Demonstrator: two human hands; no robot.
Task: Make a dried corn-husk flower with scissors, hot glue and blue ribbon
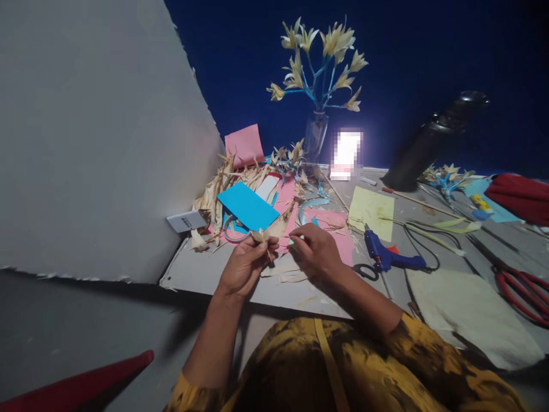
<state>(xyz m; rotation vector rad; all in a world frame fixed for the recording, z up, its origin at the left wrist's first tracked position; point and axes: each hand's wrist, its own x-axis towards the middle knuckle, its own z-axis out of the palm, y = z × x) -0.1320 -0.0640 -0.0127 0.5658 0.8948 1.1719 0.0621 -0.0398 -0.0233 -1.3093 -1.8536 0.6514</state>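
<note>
My left hand [242,268] is closed, its thumb and fingers pinching a small dried-husk flower [260,236] with pale petals pointing up. To its right, my right hand [319,252] is also closed, with the fingertips pinched together. A tiny pale green spot shows at those fingertips, too small to name. A short gap separates the two hands, above the front part of the table [197,266]. Pale husk strips [294,272] lie on the tabletop below them. Just beyond the left hand are a blue card [247,206] and a pile of dried husks [214,186].
A glass vase [316,137] of husk flowers [337,43] stands at the back, beside a bright blurred screen [346,151]. Rightward are a blue glue gun [388,254], yellow paper [372,209], a dark bottle [422,143], red-handled scissors [523,289] and a whitish cloth [472,312]. A grey wall rises left.
</note>
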